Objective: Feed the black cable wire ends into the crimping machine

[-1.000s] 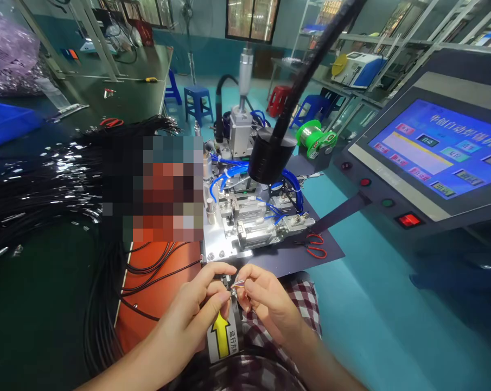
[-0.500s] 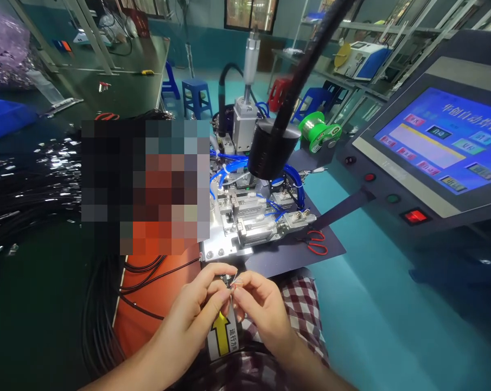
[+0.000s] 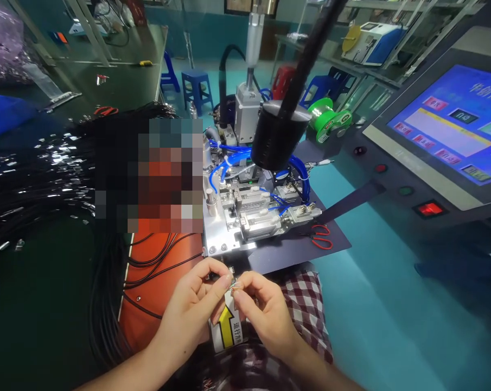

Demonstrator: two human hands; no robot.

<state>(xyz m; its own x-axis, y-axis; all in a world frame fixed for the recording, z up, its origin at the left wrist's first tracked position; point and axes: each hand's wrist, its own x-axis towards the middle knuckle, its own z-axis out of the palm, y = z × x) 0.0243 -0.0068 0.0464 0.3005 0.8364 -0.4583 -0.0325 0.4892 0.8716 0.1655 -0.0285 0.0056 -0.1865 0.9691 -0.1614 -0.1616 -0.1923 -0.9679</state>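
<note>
My left hand [image 3: 192, 309] and my right hand [image 3: 265, 312] meet just in front of the metal machine plate [image 3: 229, 239], and both pinch the thin wire ends [image 3: 236, 284] between thumb and fingertips. Below them I see a white label [image 3: 228, 328] with a yellow arrow and small Chinese characters that I cannot read well. The blue touch screen [image 3: 452, 127] at the right shows Chinese buttons, too blurred to read. Black cables [image 3: 107, 304] hang over the table [image 3: 33, 304] at the left. Red scissors [image 3: 321, 237] lie beside the plate.
</note>
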